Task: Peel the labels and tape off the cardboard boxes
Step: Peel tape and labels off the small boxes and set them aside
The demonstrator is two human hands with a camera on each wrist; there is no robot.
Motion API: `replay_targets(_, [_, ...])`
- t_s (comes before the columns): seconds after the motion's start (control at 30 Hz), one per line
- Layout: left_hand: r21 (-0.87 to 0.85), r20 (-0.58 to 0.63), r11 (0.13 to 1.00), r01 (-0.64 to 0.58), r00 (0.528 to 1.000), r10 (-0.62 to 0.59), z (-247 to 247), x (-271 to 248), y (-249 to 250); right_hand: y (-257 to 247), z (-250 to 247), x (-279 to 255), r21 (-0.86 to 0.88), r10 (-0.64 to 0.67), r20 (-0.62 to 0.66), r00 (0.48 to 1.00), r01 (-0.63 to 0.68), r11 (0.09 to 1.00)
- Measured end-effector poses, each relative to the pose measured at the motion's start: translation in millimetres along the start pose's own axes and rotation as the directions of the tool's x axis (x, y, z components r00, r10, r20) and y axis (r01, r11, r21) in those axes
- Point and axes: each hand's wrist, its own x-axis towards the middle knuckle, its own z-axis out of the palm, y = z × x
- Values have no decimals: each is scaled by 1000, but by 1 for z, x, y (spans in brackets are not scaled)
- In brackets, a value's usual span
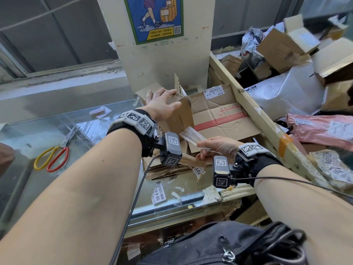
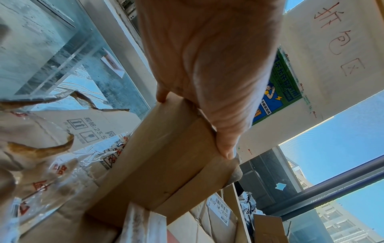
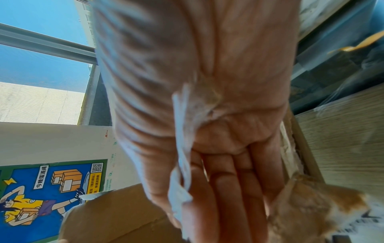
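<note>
A small brown cardboard box [image 1: 179, 119] stands upright on a flattened carton [image 1: 219, 115]. My left hand [image 1: 170, 98] grips its top, thumb on the near face and fingers over the far edge. In the left wrist view, the left hand [image 2: 193, 125] clamps the box [image 2: 166, 156] between thumb and fingertip. A pale label strip [image 1: 193, 137] runs from the box's lower corner to my right hand [image 1: 200, 148], which pinches its free end. In the right wrist view the strip [image 3: 182, 148] lies between the thumb and fingers of the right hand [image 3: 178, 212]. The box [image 3: 116, 213] shows below.
Red-and-yellow scissors [image 1: 55, 155] lie on the glass counter [image 1: 47, 127] at left. A wooden rail [image 1: 257, 115] separates a heap of boxes and parcel bags [image 1: 286, 54] at right. A poster board [image 1: 158, 25] stands behind. Loose labels [image 1: 158, 194] litter the glass near me.
</note>
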Motion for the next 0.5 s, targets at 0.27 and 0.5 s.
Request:
replay_targets(0.27, [12,-5,1000,-2,1000,2,2,2,0,1,-1,-1,23,13,2,1000,-13,1000])
replay_targets(0.5, [238,-67,971,-26,997,43,14,1,8,4,-9,-2,-6,77,33,996,-77,997])
